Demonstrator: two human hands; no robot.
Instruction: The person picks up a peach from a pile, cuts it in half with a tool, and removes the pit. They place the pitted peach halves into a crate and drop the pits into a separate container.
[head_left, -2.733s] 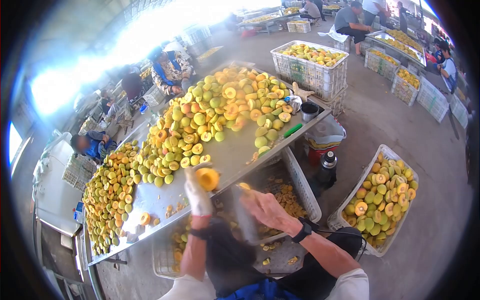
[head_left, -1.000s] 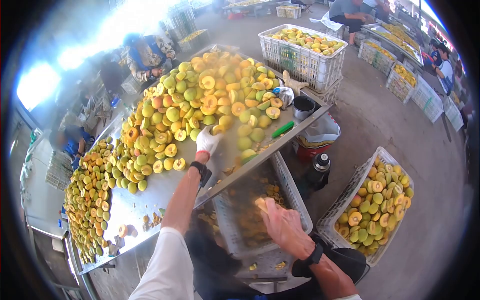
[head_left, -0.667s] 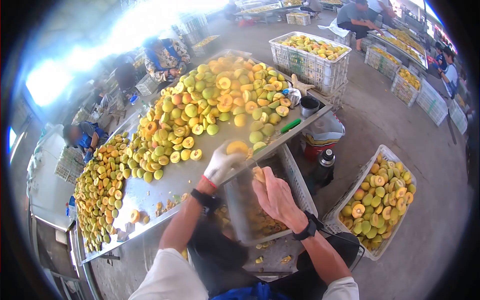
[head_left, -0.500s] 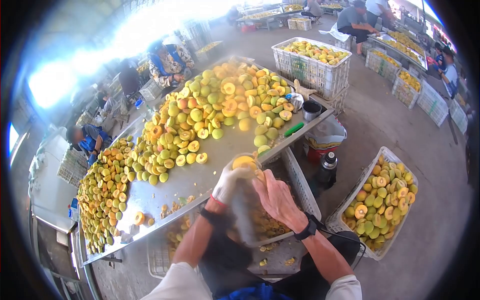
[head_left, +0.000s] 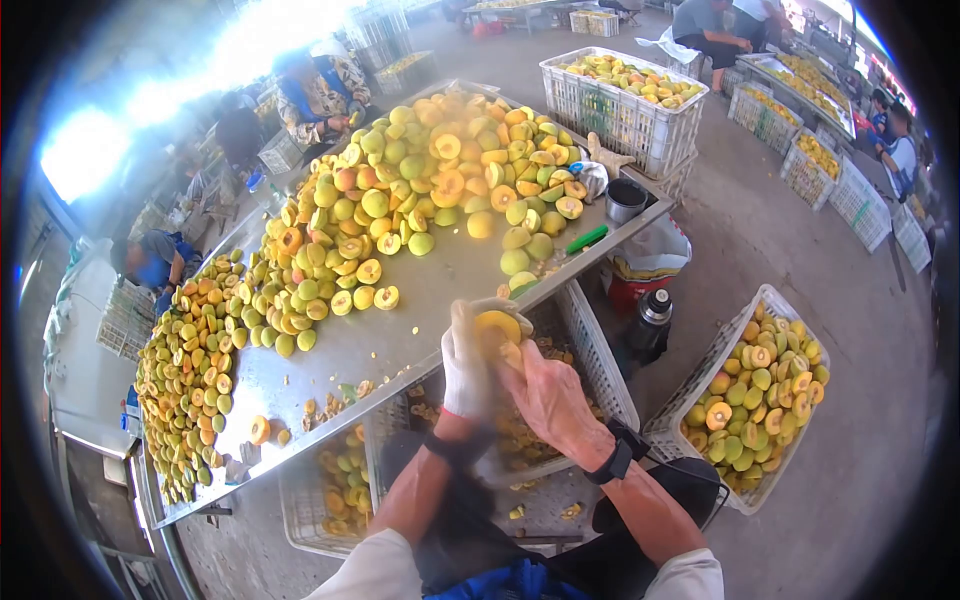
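My left hand point(head_left: 466, 362), in a white glove, grips a halved yellow peach point(head_left: 495, 328) just over the near edge of the steel table point(head_left: 330, 350). My bare right hand point(head_left: 545, 392), with a black wristband, presses against that peach half from the right; a small tool in it is hidden by the fingers. Both hands hover above a white plastic crate point(head_left: 600, 365) holding pits and scraps. A big heap of whole and halved peaches point(head_left: 420, 190) covers the table beyond.
A crate of peach halves point(head_left: 755, 395) sits on the floor at right, a black flask point(head_left: 650, 322) beside it. A green-handled tool point(head_left: 586, 239) and a dark cup point(head_left: 626, 200) lie at the table's corner. Other people work at left and far back among more crates.
My left hand reached out to the heap, took a peach half and drew it back to my right hand over the crate; both hands now meet on it.
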